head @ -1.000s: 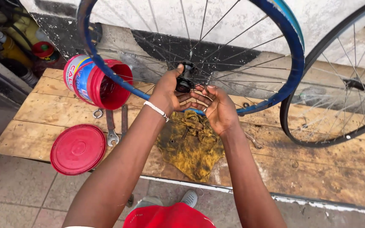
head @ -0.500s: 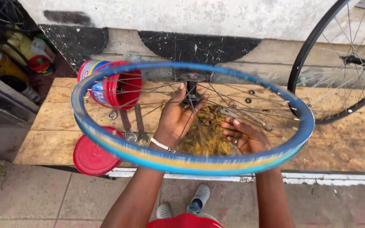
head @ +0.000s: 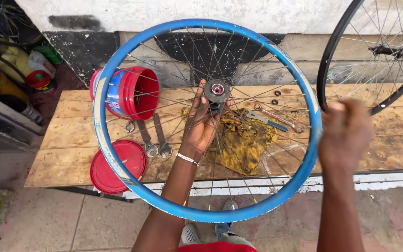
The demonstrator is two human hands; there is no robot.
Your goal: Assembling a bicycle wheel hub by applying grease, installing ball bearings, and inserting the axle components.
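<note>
A blue-rimmed spoked bicycle wheel (head: pixel 106 93) is held up flat towards me over a wooden bench. My left hand (head: pixel 200 126) reaches through the spokes from below and grips the dark hub (head: pixel 217 90) at the wheel's centre. My right hand (head: pixel 346 130) is blurred, raised just outside the rim's right edge, and appears to hold nothing. Under the wheel a dirty yellow rag (head: pixel 243 140) lies on the bench.
On the wooden bench (head: pixel 66 135) lie a red bucket on its side (head: pixel 134 91), its red lid (head: pixel 117 165), two spanners (head: pixel 157 140), another spanner (head: pixel 274 119) and small washers (head: pixel 276 97). A black wheel (head: pixel 374 51) leans at the right. Bottles and containers (head: pixel 29 70) crowd the left.
The blue wheel has tilted from nearly edge-on to face me. My right hand has come away from the hub and moved out to the right of the rim.
</note>
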